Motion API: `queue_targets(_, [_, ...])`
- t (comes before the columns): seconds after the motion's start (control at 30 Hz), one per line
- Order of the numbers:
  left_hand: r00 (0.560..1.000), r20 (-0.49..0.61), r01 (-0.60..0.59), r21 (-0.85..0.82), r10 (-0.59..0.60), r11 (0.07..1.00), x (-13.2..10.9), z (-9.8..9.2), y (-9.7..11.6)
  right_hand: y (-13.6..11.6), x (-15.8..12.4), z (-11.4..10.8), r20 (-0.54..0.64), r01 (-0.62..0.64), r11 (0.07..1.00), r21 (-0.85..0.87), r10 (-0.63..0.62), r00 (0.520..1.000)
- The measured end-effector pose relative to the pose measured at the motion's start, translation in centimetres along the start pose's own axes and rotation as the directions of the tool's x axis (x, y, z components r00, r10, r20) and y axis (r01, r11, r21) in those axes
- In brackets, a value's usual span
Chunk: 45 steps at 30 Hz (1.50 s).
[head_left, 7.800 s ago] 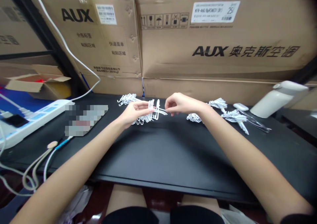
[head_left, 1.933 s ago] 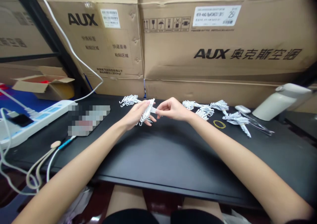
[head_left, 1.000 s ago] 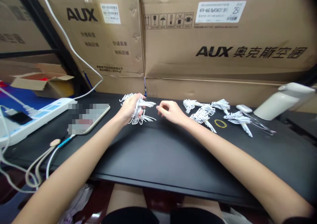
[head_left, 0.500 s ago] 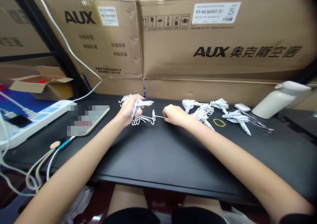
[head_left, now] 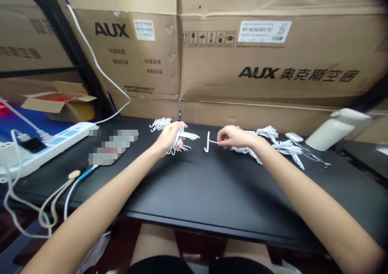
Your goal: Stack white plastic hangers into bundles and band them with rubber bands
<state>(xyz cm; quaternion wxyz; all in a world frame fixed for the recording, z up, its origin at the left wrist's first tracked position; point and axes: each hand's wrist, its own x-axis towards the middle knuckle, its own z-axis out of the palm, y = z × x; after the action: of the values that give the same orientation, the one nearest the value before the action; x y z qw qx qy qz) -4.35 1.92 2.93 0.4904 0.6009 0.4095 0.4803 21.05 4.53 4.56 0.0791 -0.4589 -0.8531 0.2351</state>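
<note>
My left hand (head_left: 169, 138) is closed around a bundle of white hooks (head_left: 189, 135), their stems pointing right. Between the fingertips of my right hand (head_left: 228, 137) is the thin stem of a single white hook (head_left: 207, 142), held apart from the bundle above the black table (head_left: 188, 193). Behind my left hand lies a loose pile of white hooks (head_left: 160, 123). Beside and beyond my right hand are several white hook bundles (head_left: 287, 146), partly hidden by the hand and forearm.
A white bottle (head_left: 333, 130), a small white case (head_left: 294, 137) and scissors (head_left: 317, 157) lie at the right. A phone (head_left: 117, 146), a power strip (head_left: 54, 146) and cables are at the left. Large cardboard boxes (head_left: 212, 80) stand behind.
My right hand has moved right with one hook, which is now clear of the bundle in my left hand. The camera view has shifted slightly, and the yellow band is now hidden.
</note>
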Motion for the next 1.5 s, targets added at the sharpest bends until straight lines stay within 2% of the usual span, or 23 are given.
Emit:
queue_targets(0.1, [0.999, 0.028, -0.031, 0.073, 0.029, 0.997, -0.4, 0.4, 0.1, 0.9, -2.1, 0.0, -0.15, 0.076, 0.959, 0.274, -0.036, 0.988])
queue_targets(0.2, [0.997, 0.061, -0.062, 0.168, 0.053, 0.984, -0.8, 1.0, 0.0, 1.4, -3.6, 1.5, -0.28, 0.142, 0.851, 0.506, 0.006, 0.96])
queue_targets(0.3, [0.992, 0.082, -0.114, 0.257, 0.096, 0.96, -1.4, 1.6, -0.4, 1.3, -4.3, 3.7, -0.319, 0.154, 0.734, 0.661, 0.089, 0.943])
queue_targets(0.37, [0.986, 0.103, -0.161, 0.342, 0.134, 0.926, -1.9, 2.0, -0.5, 0.9, -4.6, 4.9, -0.313, 0.161, 0.696, 0.7, 0.097, 0.945])
queue_targets(0.57, [0.967, 0.176, -0.249, 0.476, 0.186, 0.844, -2.9, 2.9, 0.0, -0.8, -5.2, 6.1, -0.348, 0.172, 0.729, 0.663, 0.097, 0.933])
queue_targets(0.87, [0.942, 0.24, -0.325, 0.483, 0.233, 0.813, -3.2, 3.8, -0.5, -2.3, -5.6, 7.4, -0.342, 0.186, 0.736, 0.651, 0.066, 0.937])
queue_targets(1.0, [0.947, 0.251, -0.297, 0.451, 0.2, 0.842, -3.3, 4.1, -0.6, -2.7, -5.5, 8.1, -0.399, 0.226, 0.745, 0.628, 0.058, 0.915])
queue_targets(1.17, [0.963, 0.219, -0.232, 0.396, 0.154, 0.889, -3.4, 4.3, -0.7, -2.4, -5.2, 8.7, -0.423, 0.205, 0.743, 0.637, 0.115, 0.899])
queue_targets(1.27, [0.971, 0.21, -0.188, 0.358, 0.117, 0.914, -3.2, 4.3, -1.1, -2.1, -5.1, 9.0, -0.439, 0.195, 0.777, 0.599, 0.115, 0.891])
queue_targets(1.4, [0.974, 0.212, -0.142, 0.273, 0.085, 0.952, -3.0, 4.4, -1.9, -2.0, -5.1, 9.1, -0.416, 0.192, 0.812, 0.551, 0.068, 0.907])
queue_targets(1.5, [0.971, 0.223, -0.135, 0.215, 0.085, 0.967, -2.9, 4.5, -2.1, -2.3, -5.1, 9.1, -0.385, 0.189, 0.805, 0.563, 0.054, 0.921])
